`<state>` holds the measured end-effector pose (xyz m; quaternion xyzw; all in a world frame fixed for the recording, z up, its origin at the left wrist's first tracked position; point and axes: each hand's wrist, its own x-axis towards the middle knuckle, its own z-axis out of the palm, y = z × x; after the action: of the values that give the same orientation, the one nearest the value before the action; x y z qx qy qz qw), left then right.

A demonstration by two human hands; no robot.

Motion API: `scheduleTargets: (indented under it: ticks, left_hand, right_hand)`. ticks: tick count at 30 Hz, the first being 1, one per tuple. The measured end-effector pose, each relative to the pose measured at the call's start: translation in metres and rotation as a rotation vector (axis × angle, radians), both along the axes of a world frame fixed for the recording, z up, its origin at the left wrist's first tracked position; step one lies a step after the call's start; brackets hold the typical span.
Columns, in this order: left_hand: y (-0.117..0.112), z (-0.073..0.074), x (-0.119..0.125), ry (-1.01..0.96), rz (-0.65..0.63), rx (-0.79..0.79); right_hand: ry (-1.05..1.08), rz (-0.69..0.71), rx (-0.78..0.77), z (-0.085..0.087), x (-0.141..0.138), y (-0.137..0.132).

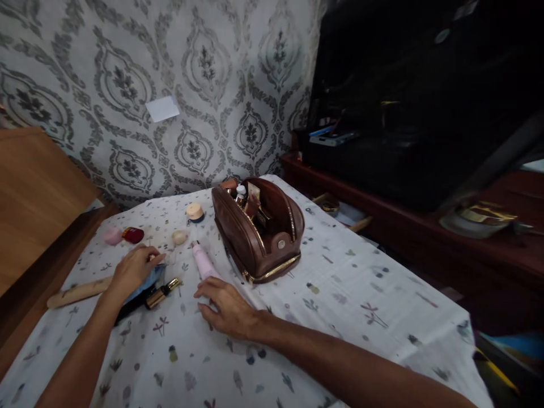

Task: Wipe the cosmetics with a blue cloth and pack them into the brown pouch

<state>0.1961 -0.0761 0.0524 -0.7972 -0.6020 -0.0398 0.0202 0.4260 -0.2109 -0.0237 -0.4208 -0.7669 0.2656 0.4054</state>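
A brown leather toiletry bag [259, 232] stands unzipped on the table with bottles and small items poking out of its top. My right hand [227, 309] lies on the cloth with its fingers curled over the near end of a pink tube [203, 262]. My left hand [132, 272] rests with fingers closed on a blue item [148, 283], beside a black and gold tube [159, 296]. Past my left hand lie a pink round item [111, 235], a red case [133, 234], a cream sponge [179, 237] and a small jar with a tan lid [195, 212].
A white patterned cloth [331, 294] covers the table. A long tan stick-like thing [79, 292] lies at the left edge. Wooden furniture [38, 192] stands left, a dark red shelf [408, 215] with clutter right, and a patterned wall [191, 85] behind.
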Motion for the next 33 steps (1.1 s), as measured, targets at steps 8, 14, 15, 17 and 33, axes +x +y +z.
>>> scheduleTargets:
  ticks: [8, 14, 15, 17, 33]
  left_hand:
    - [0.004, -0.002, -0.008, -0.027, 0.118, -0.142]
    - [0.005, -0.004, 0.004, 0.006, 0.155, -0.161]
    - [0.004, -0.003, 0.006, 0.004, 0.168, -0.14]
    - [0.002, -0.001, 0.01, -0.004, 0.185, -0.101]
    - [-0.1, -0.037, 0.054, -0.552, -0.262, 0.068]
  right_hand:
    - [-0.002, -0.005, 0.016, -0.005, -0.001, 0.002]
    - [0.026, 0.018, -0.007, -0.001, 0.002, 0.001]
    - [0.029, 0.015, -0.017, -0.001, 0.002, 0.001]
    - [0.035, 0.008, -0.031, -0.001, 0.002, 0.002]
    - [-0.22, -0.076, 0.125, -0.002, 0.004, 0.008]
